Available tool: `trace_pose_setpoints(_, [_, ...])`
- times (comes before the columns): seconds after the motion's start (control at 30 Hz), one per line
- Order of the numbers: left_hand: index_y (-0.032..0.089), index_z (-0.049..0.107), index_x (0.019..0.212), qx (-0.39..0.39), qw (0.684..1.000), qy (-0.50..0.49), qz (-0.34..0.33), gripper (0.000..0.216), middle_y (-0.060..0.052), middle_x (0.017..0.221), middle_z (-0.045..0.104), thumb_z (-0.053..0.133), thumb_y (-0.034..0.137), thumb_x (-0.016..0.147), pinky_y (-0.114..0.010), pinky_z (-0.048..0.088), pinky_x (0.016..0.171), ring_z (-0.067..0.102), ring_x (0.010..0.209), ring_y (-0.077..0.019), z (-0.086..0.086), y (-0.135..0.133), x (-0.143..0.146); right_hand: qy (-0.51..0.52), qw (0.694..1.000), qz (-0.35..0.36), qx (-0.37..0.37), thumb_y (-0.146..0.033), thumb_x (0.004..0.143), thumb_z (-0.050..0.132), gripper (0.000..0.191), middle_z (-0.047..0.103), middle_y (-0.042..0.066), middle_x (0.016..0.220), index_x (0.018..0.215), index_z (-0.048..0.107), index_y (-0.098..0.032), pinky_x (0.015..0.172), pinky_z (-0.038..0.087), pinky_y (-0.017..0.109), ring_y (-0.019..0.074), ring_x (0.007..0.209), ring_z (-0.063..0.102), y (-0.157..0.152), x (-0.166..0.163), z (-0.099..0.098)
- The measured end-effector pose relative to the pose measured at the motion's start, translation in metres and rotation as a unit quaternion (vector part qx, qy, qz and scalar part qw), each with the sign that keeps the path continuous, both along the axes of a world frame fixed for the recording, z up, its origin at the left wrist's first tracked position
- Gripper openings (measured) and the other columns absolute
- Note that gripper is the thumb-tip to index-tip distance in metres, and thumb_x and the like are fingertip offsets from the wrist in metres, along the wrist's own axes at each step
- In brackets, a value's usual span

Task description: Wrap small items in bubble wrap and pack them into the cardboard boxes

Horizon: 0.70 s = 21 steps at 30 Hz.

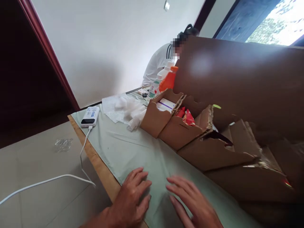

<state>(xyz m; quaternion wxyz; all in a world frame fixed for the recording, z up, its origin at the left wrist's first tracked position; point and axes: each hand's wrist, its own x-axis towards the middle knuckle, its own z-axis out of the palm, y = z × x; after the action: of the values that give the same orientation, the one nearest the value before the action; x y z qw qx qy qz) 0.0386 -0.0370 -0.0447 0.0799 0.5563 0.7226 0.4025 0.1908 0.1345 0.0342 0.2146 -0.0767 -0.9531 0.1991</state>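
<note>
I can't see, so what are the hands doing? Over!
Left hand, right hand: each grip empty, over pale green cloth. Brown cardboard bins stand nearer right hand. Crumpled translucent plastic beside farthest bin, beyond both hands.

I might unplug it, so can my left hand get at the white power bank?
Probably yes, with some stretch: your left hand looks open, and just tablecloth lies between it and the white power bank; the plastic wrapping lies right of that path.
</note>
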Motion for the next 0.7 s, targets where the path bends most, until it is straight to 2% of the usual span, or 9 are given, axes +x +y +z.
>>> trace_pose_setpoints(0.1, [0.015, 0.069, 0.115, 0.04, 0.999, 0.002, 0.006, 0.038, -0.02, 0.143, 0.06, 0.058, 0.01, 0.079, -0.06, 0.049, 0.11, 0.042, 0.146, -0.0405, -0.022, -0.001, -0.003, -0.023, 0.991, 0.038, 0.129, -0.017, 0.093, 0.052, 0.03, 0.075, 0.008, 0.125, 0.105, 0.077, -0.028, 0.091, 0.059, 0.051, 0.0323, 0.12, 0.067, 0.003, -0.088, 0.029])
trace_pose_setpoints(0.2, [0.013, 0.07, 0.112, 0.081, 0.996, -0.009, -0.02, 0.039, -0.023, 0.135, 0.063, 0.06, 0.01, 0.074, -0.061, 0.054, 0.104, 0.046, 0.142, -0.0442, -0.037, 0.003, -0.005, -0.099, 0.971, 0.045, 0.213, -0.015, 0.094, 0.052, 0.028, 0.07, 0.012, 0.133, 0.107, 0.077, -0.021, 0.096, 0.054, 0.053, 0.0346, 0.127, 0.059, 0.009, -0.175, 0.058])
trace_pose_setpoints(0.27, [0.014, 0.071, 0.114, 0.098, 0.995, -0.017, -0.028, 0.043, -0.023, 0.13, 0.066, 0.062, 0.01, 0.073, -0.06, 0.057, 0.1, 0.05, 0.139, -0.0444, -0.043, 0.006, -0.007, -0.154, 0.956, 0.023, 0.25, -0.016, 0.095, 0.054, 0.029, 0.064, 0.013, 0.141, 0.113, 0.077, -0.019, 0.1, 0.05, 0.051, 0.0349, 0.13, 0.055, 0.016, -0.23, 0.074])
trace_pose_setpoints(0.33, [0.016, 0.071, 0.116, 0.104, 0.994, -0.024, -0.023, 0.045, -0.022, 0.13, 0.066, 0.063, 0.01, 0.072, -0.06, 0.057, 0.099, 0.05, 0.139, -0.0445, -0.05, 0.008, -0.008, -0.192, 0.941, -0.007, 0.278, -0.018, 0.096, 0.053, 0.031, 0.056, 0.013, 0.15, 0.117, 0.077, -0.02, 0.106, 0.044, 0.052, 0.0353, 0.137, 0.048, 0.023, -0.28, 0.082])
trace_pose_setpoints(0.43, [0.018, 0.071, 0.12, 0.108, 0.993, -0.035, -0.022, 0.046, -0.021, 0.133, 0.064, 0.066, 0.014, 0.074, -0.061, 0.056, 0.101, 0.048, 0.14, -0.0449, -0.061, 0.012, -0.008, -0.217, 0.934, -0.018, 0.283, -0.014, 0.093, 0.056, 0.031, 0.056, 0.016, 0.148, 0.112, 0.079, -0.019, 0.105, 0.042, 0.051, 0.0371, 0.139, 0.045, 0.029, -0.34, 0.076])
trace_pose_setpoints(0.5, [0.018, 0.071, 0.12, 0.111, 0.992, -0.045, -0.03, 0.045, -0.021, 0.133, 0.064, 0.068, 0.016, 0.075, -0.061, 0.055, 0.102, 0.047, 0.141, -0.0456, -0.066, 0.013, -0.008, -0.224, 0.934, -0.018, 0.279, -0.008, 0.089, 0.057, 0.031, 0.065, 0.018, 0.135, 0.109, 0.079, -0.017, 0.101, 0.044, 0.048, 0.0355, 0.132, 0.051, 0.032, -0.366, 0.066])
trace_pose_setpoints(0.57, [0.018, 0.072, 0.119, 0.114, 0.991, -0.053, -0.035, 0.043, -0.021, 0.133, 0.064, 0.069, 0.018, 0.076, -0.061, 0.055, 0.102, 0.047, 0.141, -0.0458, -0.068, 0.014, -0.008, -0.211, 0.938, -0.027, 0.273, -0.004, 0.088, 0.054, 0.035, 0.069, 0.019, 0.126, 0.113, 0.076, -0.014, 0.099, 0.046, 0.046, 0.0331, 0.125, 0.057, 0.033, -0.377, 0.061])
trace_pose_setpoints(0.63, [0.019, 0.072, 0.117, 0.119, 0.991, -0.059, -0.034, 0.042, -0.019, 0.134, 0.065, 0.068, 0.017, 0.076, -0.06, 0.055, 0.102, 0.048, 0.141, -0.0449, -0.066, 0.015, -0.006, -0.178, 0.945, -0.047, 0.272, -0.004, 0.092, 0.049, 0.039, 0.067, 0.019, 0.133, 0.124, 0.07, -0.011, 0.102, 0.045, 0.047, 0.0326, 0.127, 0.056, 0.032, -0.37, 0.064])
trace_pose_setpoints(0.7, [0.019, 0.072, 0.116, 0.136, 0.988, -0.076, -0.015, 0.042, -0.018, 0.135, 0.064, 0.065, 0.013, 0.075, -0.059, 0.055, 0.102, 0.049, 0.14, -0.0436, -0.063, 0.015, -0.003, -0.103, 0.957, -0.066, 0.263, -0.008, 0.095, 0.046, 0.042, 0.06, 0.018, 0.143, 0.133, 0.064, -0.01, 0.108, 0.042, 0.049, 0.0326, 0.134, 0.051, 0.027, -0.342, 0.076])
